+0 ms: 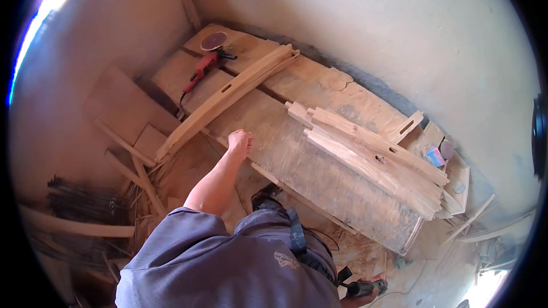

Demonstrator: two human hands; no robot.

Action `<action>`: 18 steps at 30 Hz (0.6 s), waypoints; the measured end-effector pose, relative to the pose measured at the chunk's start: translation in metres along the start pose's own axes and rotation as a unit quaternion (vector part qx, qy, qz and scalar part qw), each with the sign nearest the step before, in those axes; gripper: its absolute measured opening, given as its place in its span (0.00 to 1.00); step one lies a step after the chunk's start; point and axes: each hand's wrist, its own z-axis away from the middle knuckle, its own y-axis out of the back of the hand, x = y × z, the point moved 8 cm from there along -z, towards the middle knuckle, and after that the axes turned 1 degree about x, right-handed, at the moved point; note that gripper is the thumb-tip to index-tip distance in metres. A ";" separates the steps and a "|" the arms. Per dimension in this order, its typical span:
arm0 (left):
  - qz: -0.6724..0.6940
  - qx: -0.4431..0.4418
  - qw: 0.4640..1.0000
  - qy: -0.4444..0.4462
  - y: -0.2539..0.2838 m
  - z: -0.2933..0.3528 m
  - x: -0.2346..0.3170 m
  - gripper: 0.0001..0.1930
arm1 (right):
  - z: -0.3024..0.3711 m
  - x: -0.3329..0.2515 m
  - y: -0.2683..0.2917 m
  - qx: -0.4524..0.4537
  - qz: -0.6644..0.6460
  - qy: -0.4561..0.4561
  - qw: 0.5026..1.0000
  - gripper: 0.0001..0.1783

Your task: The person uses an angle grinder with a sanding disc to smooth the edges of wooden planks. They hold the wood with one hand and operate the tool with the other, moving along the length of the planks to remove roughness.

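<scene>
My left hand (pixel 240 141) is closed in a fist over the near edge of the wooden workbench (pixel 285 142), and nothing shows sticking out of it. Low at the right, my right hand (pixel 368 296) grips a dark handheld power tool (pixel 359 288); its exact kind is hard to make out. Beyond my left hand, a long slotted wooden beam (pixel 228 97) lies across the bench, its near end reaching past the edge. A red angle grinder (pixel 204 69) with a round sanding disc (pixel 214 40) rests at the bench's far left.
Several slotted and tenoned timber pieces (pixel 371 151) are stacked on the bench's right. Beside them sit a small blue and pink box (pixel 435 157) and a wooden tray (pixel 458 179). Offcuts (pixel 145 179) and a pile of dark rods (pixel 85 201) lie at left. Walls enclose the bench.
</scene>
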 end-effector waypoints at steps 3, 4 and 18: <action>-0.239 0.149 0.942 -0.185 0.031 -0.074 0.029 0.16 | 0.014 0.007 -0.024 0.029 0.034 0.070 0.997 0.44; -0.322 0.221 0.881 -0.266 0.041 -0.091 0.049 0.21 | 0.019 0.011 -0.032 0.040 0.056 0.097 0.993 0.45; -0.574 -0.032 0.740 -0.350 0.050 -0.345 0.084 0.42 | 0.081 0.038 -0.154 0.134 -0.179 -0.038 0.974 0.25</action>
